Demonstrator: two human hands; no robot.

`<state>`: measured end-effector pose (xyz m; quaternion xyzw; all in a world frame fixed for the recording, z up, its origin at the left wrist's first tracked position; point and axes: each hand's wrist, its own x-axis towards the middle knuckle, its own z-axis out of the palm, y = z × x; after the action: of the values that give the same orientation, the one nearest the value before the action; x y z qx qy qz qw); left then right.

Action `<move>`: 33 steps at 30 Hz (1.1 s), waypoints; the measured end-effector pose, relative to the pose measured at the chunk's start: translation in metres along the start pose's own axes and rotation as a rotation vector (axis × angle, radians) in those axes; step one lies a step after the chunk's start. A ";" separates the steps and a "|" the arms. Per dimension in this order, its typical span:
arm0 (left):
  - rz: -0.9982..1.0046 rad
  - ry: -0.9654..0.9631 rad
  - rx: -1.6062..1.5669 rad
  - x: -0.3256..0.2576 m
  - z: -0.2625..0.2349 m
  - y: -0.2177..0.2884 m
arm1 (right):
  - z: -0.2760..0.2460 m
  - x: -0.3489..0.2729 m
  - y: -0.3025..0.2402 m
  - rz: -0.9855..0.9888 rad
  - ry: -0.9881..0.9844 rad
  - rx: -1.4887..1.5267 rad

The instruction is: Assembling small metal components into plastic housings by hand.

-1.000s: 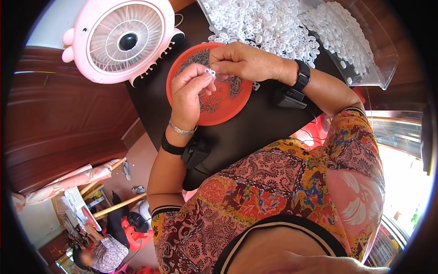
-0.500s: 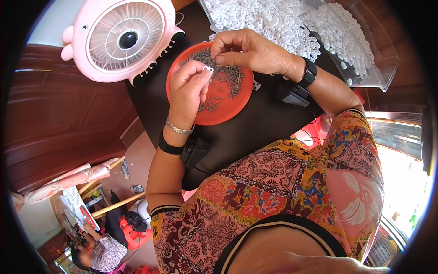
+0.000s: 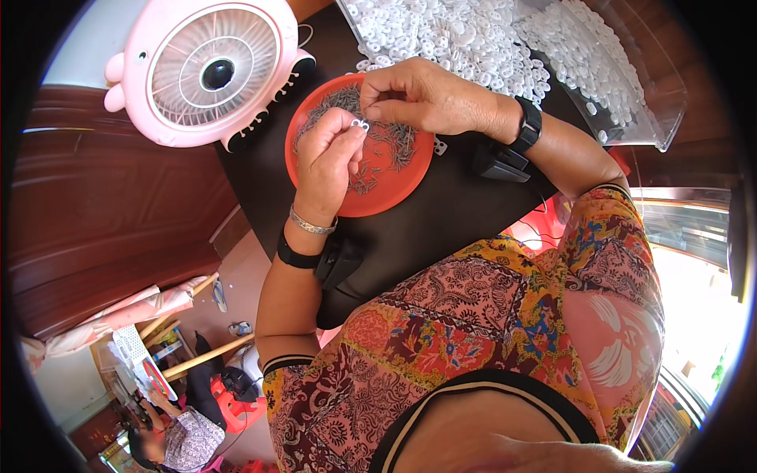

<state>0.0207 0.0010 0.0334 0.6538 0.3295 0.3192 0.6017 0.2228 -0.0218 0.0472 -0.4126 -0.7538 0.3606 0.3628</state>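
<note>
My left hand [image 3: 327, 162] pinches a small white plastic piece [image 3: 360, 125] over an orange-red round tray [image 3: 378, 197] that holds several thin dark metal pins [image 3: 394, 138]. My right hand [image 3: 430, 98] hovers at the tray's far edge, its fingertips closed right next to the white piece, pinching something too small to make out. Both wrists carry black bands with small black units. The tray rests on a black table top [image 3: 441, 205].
A pink desk fan [image 3: 209, 71] stands left of the tray. Behind the tray lies a heap of white plastic pieces [image 3: 465, 39], more of them in a clear tray [image 3: 623, 87]. Another person [image 3: 177, 441] sits far below left by a red stool.
Both hands have shifted slightly toward the tray's far edge, and the right fingertips have come closer to the white piece in the left hand.
</note>
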 end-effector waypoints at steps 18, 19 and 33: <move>0.015 -0.008 0.051 0.000 0.001 -0.001 | 0.000 -0.001 0.001 -0.016 -0.003 -0.064; 0.020 -0.013 0.062 0.000 0.000 -0.002 | 0.000 -0.001 0.000 -0.022 -0.001 -0.073; 0.063 -0.016 0.132 -0.003 0.006 -0.003 | 0.000 -0.001 -0.001 -0.051 -0.045 -0.144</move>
<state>0.0240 -0.0051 0.0302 0.7048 0.3243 0.3105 0.5493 0.2228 -0.0231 0.0472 -0.4100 -0.7961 0.3050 0.3241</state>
